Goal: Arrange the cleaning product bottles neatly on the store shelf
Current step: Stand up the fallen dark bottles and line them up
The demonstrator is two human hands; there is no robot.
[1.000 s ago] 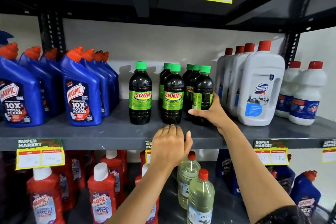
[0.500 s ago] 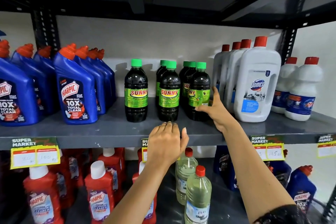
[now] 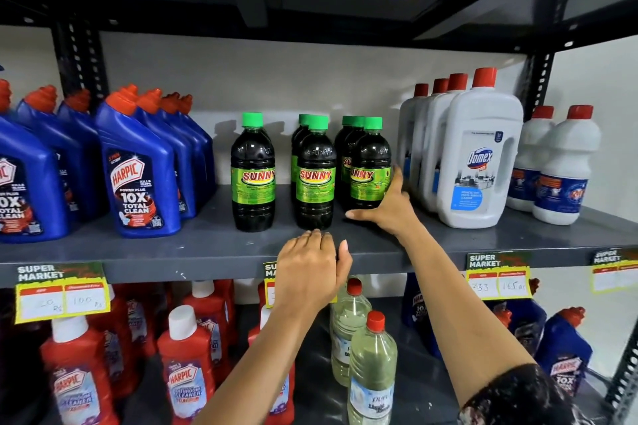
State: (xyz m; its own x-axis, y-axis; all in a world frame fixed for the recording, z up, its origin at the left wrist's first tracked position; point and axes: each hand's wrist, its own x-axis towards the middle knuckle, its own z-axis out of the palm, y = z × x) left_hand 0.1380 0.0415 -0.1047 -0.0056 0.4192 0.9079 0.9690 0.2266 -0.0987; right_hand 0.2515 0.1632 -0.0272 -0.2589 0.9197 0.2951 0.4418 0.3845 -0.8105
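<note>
Dark Sunny bottles with green caps stand mid-shelf in three rows: a single one (image 3: 253,172), a middle row (image 3: 316,176) and a right row. My right hand (image 3: 386,207) cups the foot and right side of the front bottle of the right row (image 3: 367,155), thumb under its base and fingers up beside the label. My left hand (image 3: 310,269) lies palm down on the front edge of the grey shelf (image 3: 207,252), just in front of the middle row, holding nothing.
Blue Harpic bottles (image 3: 138,176) fill the shelf's left; white Domex jugs (image 3: 480,155) and smaller white bottles (image 3: 566,166) stand on the right. On the shelf below stand red Harpic bottles (image 3: 186,373), clear bottles (image 3: 371,366) and more blue ones. Price tags hang on the shelf edges.
My right hand has slid from the front of the right Sunny bottle round to its right side and base. More of its label shows. The left hand stays on the shelf edge.
</note>
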